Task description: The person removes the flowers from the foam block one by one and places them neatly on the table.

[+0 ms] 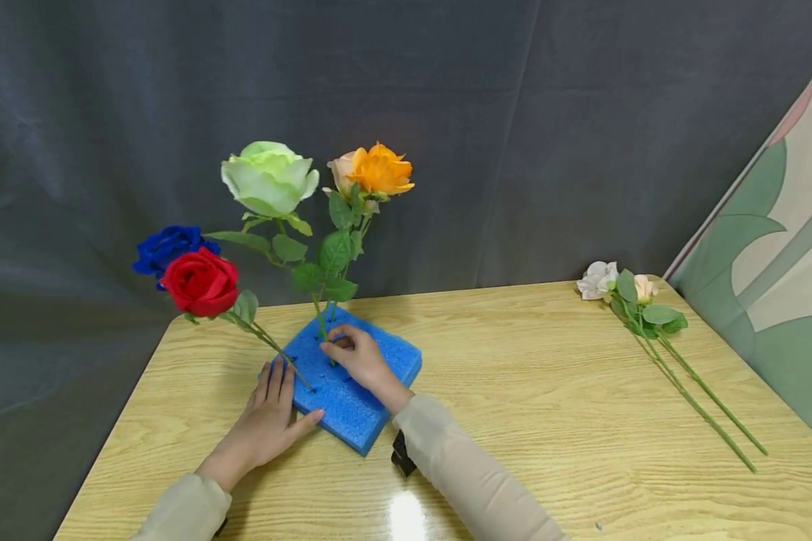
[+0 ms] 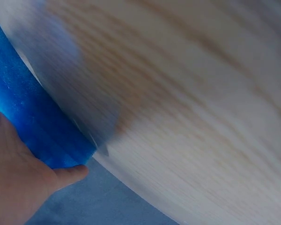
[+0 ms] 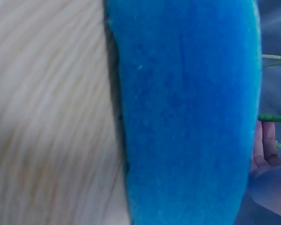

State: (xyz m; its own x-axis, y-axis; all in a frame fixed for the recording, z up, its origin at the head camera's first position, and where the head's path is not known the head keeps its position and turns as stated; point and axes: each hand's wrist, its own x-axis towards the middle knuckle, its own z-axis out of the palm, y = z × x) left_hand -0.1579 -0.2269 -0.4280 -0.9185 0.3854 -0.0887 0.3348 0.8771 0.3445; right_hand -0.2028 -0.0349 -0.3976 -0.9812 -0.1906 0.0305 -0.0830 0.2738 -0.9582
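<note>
A blue foam block (image 1: 359, 409) lies on the table with several artificial roses upright or leaning in it. My right hand (image 1: 360, 357) pinches a green stem low over the block, apparently that of the pale green rose (image 1: 269, 180). Fingers straight, my left hand (image 1: 267, 424) rests against the block's left edge, its thumb by the near side; the left wrist view shows this thumb (image 2: 70, 176) touching the foam. A red rose (image 1: 201, 282) and a blue rose (image 1: 169, 252) lean left. Behind the pinched stem stand an orange rose (image 1: 381, 170) and a partly hidden peach rose (image 1: 341, 171).
At the right of the wooden table (image 1: 514, 376) lie a white flower (image 1: 597, 280) and a pale peach flower (image 1: 644, 289) with long stems. A dark grey curtain (image 1: 582, 135) hangs behind; a patterned panel (image 1: 785, 300) borders the right side.
</note>
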